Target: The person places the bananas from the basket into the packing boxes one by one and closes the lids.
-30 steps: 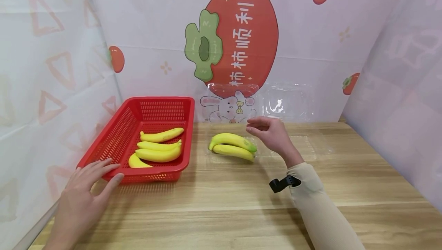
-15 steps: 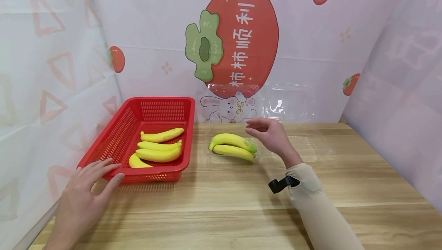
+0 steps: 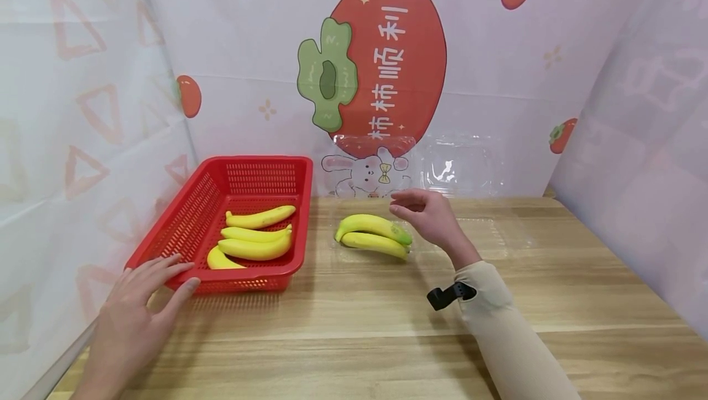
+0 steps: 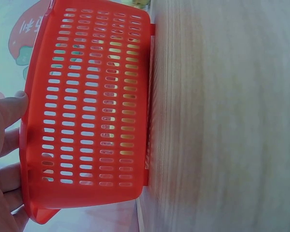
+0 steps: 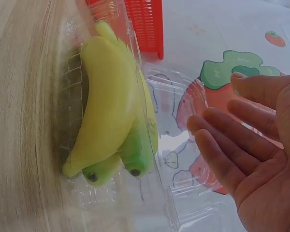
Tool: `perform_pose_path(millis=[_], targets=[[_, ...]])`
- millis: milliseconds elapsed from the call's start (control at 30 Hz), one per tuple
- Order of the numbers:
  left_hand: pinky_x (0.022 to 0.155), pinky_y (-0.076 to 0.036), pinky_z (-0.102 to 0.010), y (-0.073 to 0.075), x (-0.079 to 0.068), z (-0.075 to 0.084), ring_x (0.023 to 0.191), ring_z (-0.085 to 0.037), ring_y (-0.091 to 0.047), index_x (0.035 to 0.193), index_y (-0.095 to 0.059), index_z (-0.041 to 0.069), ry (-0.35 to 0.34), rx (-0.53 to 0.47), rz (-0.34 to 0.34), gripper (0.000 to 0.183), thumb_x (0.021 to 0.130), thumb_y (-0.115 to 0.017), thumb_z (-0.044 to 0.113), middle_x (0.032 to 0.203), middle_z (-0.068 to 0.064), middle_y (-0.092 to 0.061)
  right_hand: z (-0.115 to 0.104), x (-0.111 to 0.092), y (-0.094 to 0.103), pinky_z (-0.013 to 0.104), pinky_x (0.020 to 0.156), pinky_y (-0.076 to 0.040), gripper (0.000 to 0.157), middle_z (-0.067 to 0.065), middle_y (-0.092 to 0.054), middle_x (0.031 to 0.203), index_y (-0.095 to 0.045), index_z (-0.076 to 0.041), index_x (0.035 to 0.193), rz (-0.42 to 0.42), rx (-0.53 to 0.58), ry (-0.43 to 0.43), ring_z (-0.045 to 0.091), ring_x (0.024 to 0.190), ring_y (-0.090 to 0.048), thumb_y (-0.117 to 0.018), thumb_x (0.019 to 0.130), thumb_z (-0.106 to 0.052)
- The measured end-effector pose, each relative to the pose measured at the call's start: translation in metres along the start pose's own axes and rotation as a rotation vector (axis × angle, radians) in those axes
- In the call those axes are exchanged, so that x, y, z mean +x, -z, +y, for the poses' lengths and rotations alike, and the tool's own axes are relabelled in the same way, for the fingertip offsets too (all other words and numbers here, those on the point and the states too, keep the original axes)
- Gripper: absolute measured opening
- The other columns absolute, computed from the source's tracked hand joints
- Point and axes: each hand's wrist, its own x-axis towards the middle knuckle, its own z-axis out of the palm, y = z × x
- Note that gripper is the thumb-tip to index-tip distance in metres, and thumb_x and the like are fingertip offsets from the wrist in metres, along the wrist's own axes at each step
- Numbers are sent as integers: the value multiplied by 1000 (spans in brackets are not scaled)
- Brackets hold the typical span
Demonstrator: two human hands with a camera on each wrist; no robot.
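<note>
My left hand (image 3: 133,317) rests at the near left corner of the red basket (image 3: 301,234), fingers spread over its rim and thumb outside. In the left wrist view, the thumb and fingertips lie right at the rim. Several yellow bananas (image 3: 257,247) lie inside the basket. To its right, yellow bananas (image 3: 362,243), some with green tips, lie in a clear plastic clamshell box (image 5: 72,96) with its lid raised. Beside them hovers my right hand (image 3: 434,219), holding nothing, its fingers loosely bent and apart from the fruit.
A second clear clamshell box (image 3: 489,234) stands open to the right, its lid (image 3: 461,163) upright near the printed back cloth (image 3: 249,37). White cloth walls (image 3: 647,111) enclose both sides of the wooden table (image 3: 332,345).
My right hand has shifted very slightly left. The left hand, the basket and the bananas have stayed as they were.
</note>
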Motion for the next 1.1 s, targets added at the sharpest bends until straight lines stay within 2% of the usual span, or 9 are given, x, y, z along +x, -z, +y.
perform_pose_path(millis=[233, 533, 867, 1100], targets=[[104, -40, -84, -1, 0, -1, 140, -50, -45, 144, -65, 11, -10, 2, 3, 58, 96, -79, 39, 149, -29, -58, -9, 0, -4, 46, 99, -64, 38, 10, -79, 125, -72, -14, 134, 9, 4, 1, 27, 111, -77, -76, 99, -31], [102, -43, -84, 0, 0, 1, 138, -50, -46, 143, -66, 11, -12, 7, 9, 58, 95, -79, 40, 149, -27, -59, -19, 5, -15, 39, 92, -65, 40, 8, -79, 123, -73, -15, 133, -1, 46, 70, 24, 106, -76, -77, 98, -33], [103, -43, -84, 0, -1, 1, 139, -49, -46, 144, -65, 11, -3, 17, 2, 60, 94, -79, 42, 151, -27, -58, -29, 8, -24, 41, 95, -65, 37, 7, -79, 123, -73, -18, 133, -3, 68, 80, 25, 107, -76, -76, 99, -33], [104, -41, -84, 0, 0, 2, 139, -50, -46, 144, -65, 11, 0, 8, 0, 58, 95, -79, 39, 149, -28, -58, -39, 10, -33, 39, 95, -65, 38, 8, -79, 124, -73, -16, 133, -17, 97, 110, 24, 108, -76, -76, 99, -33]])
